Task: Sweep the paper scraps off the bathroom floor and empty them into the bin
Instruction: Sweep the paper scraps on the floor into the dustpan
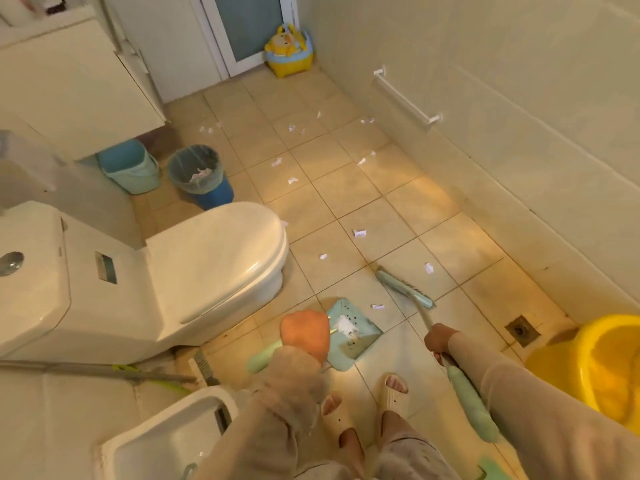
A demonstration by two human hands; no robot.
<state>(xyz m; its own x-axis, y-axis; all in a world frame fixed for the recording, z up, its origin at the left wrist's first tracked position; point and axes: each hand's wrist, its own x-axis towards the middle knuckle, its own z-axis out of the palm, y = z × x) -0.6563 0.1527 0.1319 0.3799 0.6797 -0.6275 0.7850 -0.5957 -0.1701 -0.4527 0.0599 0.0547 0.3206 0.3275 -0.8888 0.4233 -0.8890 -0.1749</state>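
- Lower centre of the frame: the left hand (305,336) is clenched round the handle of a pale green plastic dustpan (351,332) resting on the beige tiled floor (346,199); its fingers are closed, though seen only from the back.
- Lower right: the right hand (439,342) has its fingers wrapped round the shaft of a long-handled mint-green broom (405,287), whose brush head lies on the tiles just beyond the pan.
- Progress: a small white heap already sits in the pan; one scrap lies between pan and brush.
- Centre to upper centre: most of the white paper scraps (360,233) are scattered over the floor towards the door, unswept. The task appears to be at an early stage.
- Middle left, beyond the white toilet (214,258): the blue round bin with a clear liner (201,174), holding some waste, stands well apart from the pan; emptying is not yet done.
- No brand, label or writing is legible.
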